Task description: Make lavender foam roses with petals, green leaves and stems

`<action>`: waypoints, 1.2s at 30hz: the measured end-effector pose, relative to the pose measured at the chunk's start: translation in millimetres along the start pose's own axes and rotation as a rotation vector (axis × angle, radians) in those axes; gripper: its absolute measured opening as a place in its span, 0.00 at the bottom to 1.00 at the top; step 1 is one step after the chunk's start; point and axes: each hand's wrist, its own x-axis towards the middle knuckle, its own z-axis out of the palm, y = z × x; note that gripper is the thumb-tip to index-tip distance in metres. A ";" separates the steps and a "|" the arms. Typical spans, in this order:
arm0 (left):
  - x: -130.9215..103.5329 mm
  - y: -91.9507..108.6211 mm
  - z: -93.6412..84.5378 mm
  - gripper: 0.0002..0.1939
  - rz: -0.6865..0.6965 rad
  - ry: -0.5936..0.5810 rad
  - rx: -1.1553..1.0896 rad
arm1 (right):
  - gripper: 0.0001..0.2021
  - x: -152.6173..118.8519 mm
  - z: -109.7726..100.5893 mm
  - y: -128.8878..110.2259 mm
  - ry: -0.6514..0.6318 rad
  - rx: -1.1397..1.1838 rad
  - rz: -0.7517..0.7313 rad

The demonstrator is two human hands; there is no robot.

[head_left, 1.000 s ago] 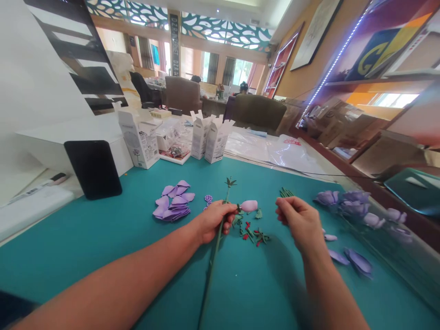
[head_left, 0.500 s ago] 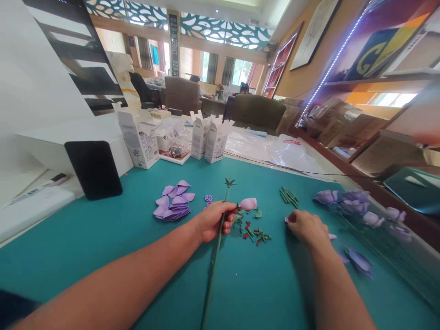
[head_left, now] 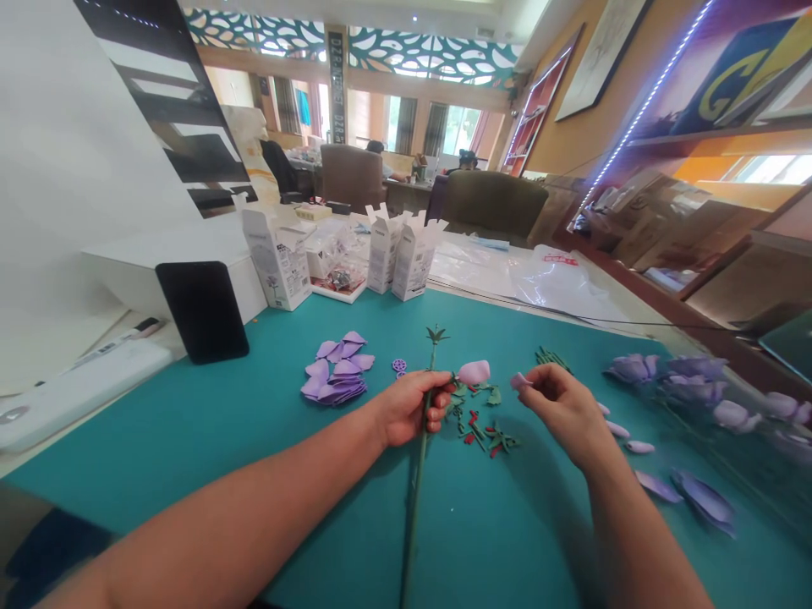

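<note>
My left hand [head_left: 415,408] is closed around a long green artificial flower stem [head_left: 415,495], which has leafy sepals [head_left: 436,334] at its top. A pale pink bud [head_left: 474,372] on a short side stalk sticks out to the right of the same fingers. My right hand [head_left: 562,406] pinches a small pink petal [head_left: 520,381] between thumb and fingertips, a short gap to the right of the bud. Below the bud lie small green and red parts [head_left: 485,436]. Left of the hand are a pile of purple petals [head_left: 336,385] and purple rings [head_left: 398,366].
Purple flowers [head_left: 694,381] lie at the right, with loose petals [head_left: 704,499] nearer me. Green sticks [head_left: 553,359] sit behind my right hand. A black tablet-like panel [head_left: 203,311] leans at the left. White boxes [head_left: 412,262] and plastic bags [head_left: 551,275] line the back of the green mat [head_left: 304,516].
My right hand has lifted the small pink petal off the mat and brought it leftward, closer to the bud. My left hand keeps its hold on the stem. The camera has turned slightly left.
</note>
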 end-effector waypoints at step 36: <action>-9.0 4.2 -3.4 0.12 0.076 -0.315 -0.201 | 0.05 -35.7 23.6 -51.2 0.053 0.171 -0.419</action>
